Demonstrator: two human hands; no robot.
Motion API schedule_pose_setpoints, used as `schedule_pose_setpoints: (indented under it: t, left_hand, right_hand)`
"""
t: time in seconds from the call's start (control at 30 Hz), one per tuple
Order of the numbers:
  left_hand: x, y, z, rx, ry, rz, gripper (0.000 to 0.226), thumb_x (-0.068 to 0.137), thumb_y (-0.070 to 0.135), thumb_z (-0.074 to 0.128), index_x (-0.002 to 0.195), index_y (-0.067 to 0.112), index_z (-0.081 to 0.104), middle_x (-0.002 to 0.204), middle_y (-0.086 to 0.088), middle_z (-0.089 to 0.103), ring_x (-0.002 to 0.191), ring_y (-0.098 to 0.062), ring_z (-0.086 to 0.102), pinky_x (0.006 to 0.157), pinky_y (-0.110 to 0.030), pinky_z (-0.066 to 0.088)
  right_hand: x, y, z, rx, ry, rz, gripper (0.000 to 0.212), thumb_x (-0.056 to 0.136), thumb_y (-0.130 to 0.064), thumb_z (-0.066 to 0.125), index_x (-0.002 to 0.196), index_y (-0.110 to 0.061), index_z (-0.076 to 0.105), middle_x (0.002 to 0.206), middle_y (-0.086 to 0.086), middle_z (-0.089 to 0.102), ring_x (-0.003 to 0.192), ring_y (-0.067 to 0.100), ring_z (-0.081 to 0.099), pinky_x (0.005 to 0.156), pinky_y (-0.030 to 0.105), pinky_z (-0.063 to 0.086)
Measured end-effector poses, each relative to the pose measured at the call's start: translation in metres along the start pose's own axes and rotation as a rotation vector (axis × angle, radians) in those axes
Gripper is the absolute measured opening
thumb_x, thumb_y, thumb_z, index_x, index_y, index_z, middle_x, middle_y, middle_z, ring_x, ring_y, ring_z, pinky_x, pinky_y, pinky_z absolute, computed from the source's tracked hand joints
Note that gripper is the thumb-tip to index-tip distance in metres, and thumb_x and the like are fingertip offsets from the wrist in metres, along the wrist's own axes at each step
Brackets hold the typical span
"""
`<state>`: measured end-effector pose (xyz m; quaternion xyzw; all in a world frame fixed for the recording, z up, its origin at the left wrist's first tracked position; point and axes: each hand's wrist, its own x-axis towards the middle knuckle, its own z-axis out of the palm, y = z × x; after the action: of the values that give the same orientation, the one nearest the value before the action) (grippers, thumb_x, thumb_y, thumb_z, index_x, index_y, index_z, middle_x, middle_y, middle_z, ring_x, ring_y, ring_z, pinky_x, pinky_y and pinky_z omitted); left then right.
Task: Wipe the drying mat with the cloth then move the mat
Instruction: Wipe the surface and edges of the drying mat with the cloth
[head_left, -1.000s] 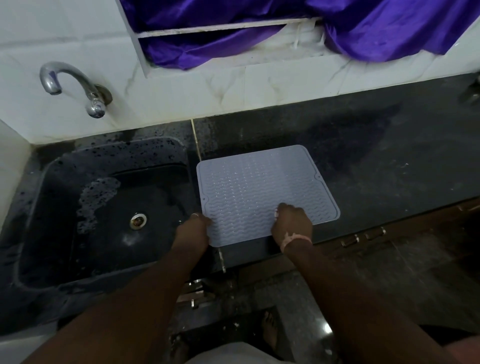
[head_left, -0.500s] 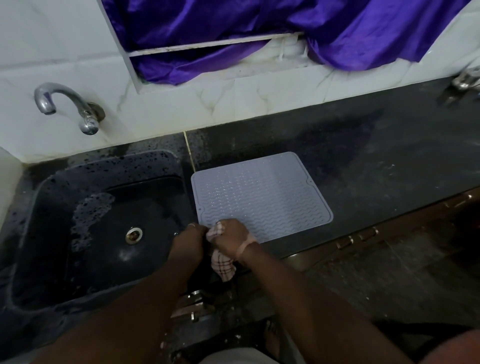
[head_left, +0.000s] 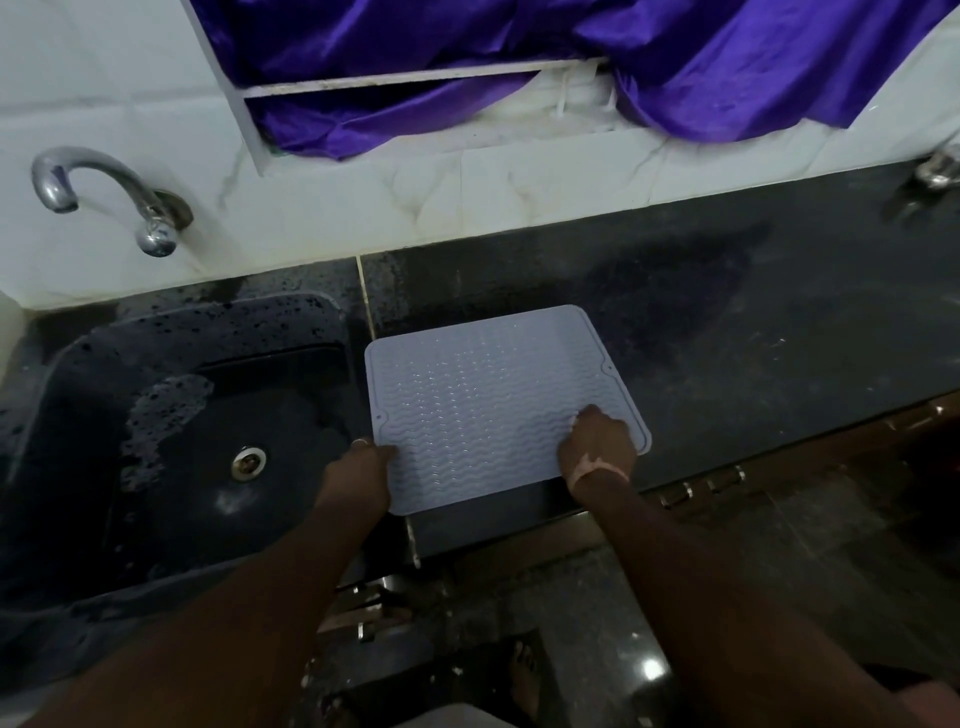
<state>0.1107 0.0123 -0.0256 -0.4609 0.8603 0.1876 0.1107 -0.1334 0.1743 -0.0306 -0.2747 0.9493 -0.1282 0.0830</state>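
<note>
On the dark counter (head_left: 727, 364) beside the sink (head_left: 171, 415), the drying mat (head_left: 488, 395) lies flat. The left hand (head_left: 358, 475) pinches its near-left edge; the right hand (head_left: 597, 444) presses curled fingers on its near-right corner, grip unclear.

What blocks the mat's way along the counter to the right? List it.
Nothing visible: both hands, left hand and right hand, already rest on the drying mat, and the dark counter beside it lies bare up to a metal object at the far right corner.

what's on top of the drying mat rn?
Both hands: the left hand at the drying mat's near-left edge, the right hand on its near-right part. No cloth shows; anything under the right hand is covered.
</note>
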Motion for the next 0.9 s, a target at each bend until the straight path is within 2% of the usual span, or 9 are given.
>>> schedule_pose_setpoints:
  t: [0.1,0.3,0.4,0.53,0.6,0.7,0.8,0.9]
  left_hand:
    - [0.002,0.0,-0.001,-0.001,-0.002,-0.003,0.063,0.086,0.005,0.059,0.144,0.029,0.049,0.135,-0.009,0.048,0.123,-0.029,0.057,0.106,-0.036,0.046]
    - [0.0,0.0,-0.003,-0.011,-0.01,0.0,0.062,0.085,0.01,0.065,0.141,0.031,0.052,0.135,-0.008,0.048,0.125,-0.029,0.056,0.107,-0.036,0.045]
    - [-0.003,0.001,-0.005,-0.047,0.021,0.014,0.041,0.091,0.021,0.062,0.131,0.029,0.06,0.127,-0.008,0.054,0.118,-0.029,0.06,0.103,-0.037,0.048]
    - [-0.007,-0.009,-0.007,-0.119,0.062,0.034,0.026,0.097,0.023,0.054,0.119,0.024,0.067,0.116,-0.008,0.058,0.109,-0.027,0.063,0.096,-0.037,0.05]
    - [-0.009,-0.014,-0.006,-0.132,0.068,0.053,0.024,0.096,0.02,0.053,0.114,0.022,0.067,0.112,-0.007,0.059,0.106,-0.026,0.064,0.092,-0.034,0.049]
    - [-0.011,-0.017,-0.006,-0.174,0.053,0.058,0.023,0.089,0.019,0.057,0.109,0.025,0.068,0.112,-0.005,0.059,0.105,-0.026,0.065,0.088,-0.029,0.048]
    - [-0.011,-0.021,-0.004,-0.22,-0.001,0.061,0.051,0.08,0.012,0.066,0.128,0.026,0.062,0.126,-0.004,0.056,0.115,-0.026,0.06,0.1,-0.032,0.048]
    - [-0.009,-0.025,0.003,-0.235,0.011,0.048,0.057,0.082,0.008,0.064,0.136,0.023,0.057,0.126,-0.005,0.054,0.116,-0.027,0.06,0.1,-0.032,0.049]
  right_hand:
    - [-0.026,-0.033,0.011,0.015,-0.057,-0.077,0.016,0.087,-0.007,0.054,0.102,-0.007,0.061,0.102,0.012,0.068,0.097,0.027,0.062,0.076,0.031,0.054]
    - [-0.069,-0.098,0.03,0.046,-0.22,-0.262,0.021,0.083,-0.012,0.062,0.104,-0.011,0.061,0.104,0.009,0.068,0.102,0.025,0.062,0.079,0.032,0.054]
    - [-0.088,-0.131,0.042,0.108,-0.268,-0.346,0.022,0.084,-0.018,0.066,0.104,-0.012,0.062,0.104,0.01,0.07,0.103,0.029,0.063,0.081,0.035,0.053]
    - [-0.102,-0.158,0.056,0.196,-0.305,-0.434,0.025,0.087,-0.015,0.056,0.111,-0.016,0.065,0.106,0.006,0.07,0.101,0.026,0.064,0.081,0.033,0.052]
    - [-0.097,-0.158,0.053,0.273,-0.364,-0.433,0.022,0.085,-0.014,0.055,0.104,-0.017,0.067,0.099,0.004,0.071,0.094,0.023,0.066,0.078,0.03,0.053]
    - [-0.08,-0.146,0.04,0.508,-0.498,-0.366,0.009,0.085,-0.013,0.058,0.086,-0.013,0.067,0.085,0.002,0.07,0.081,0.018,0.066,0.075,0.036,0.057]
    - [-0.048,-0.11,0.022,0.542,-0.312,-0.201,0.01,0.088,-0.014,0.058,0.08,-0.015,0.063,0.078,0.001,0.065,0.076,0.02,0.065,0.066,0.033,0.054]
    - [-0.009,-0.046,-0.001,0.331,-0.034,0.019,0.014,0.096,-0.024,0.053,0.087,-0.018,0.062,0.081,0.001,0.064,0.082,0.023,0.067,0.067,0.032,0.05]
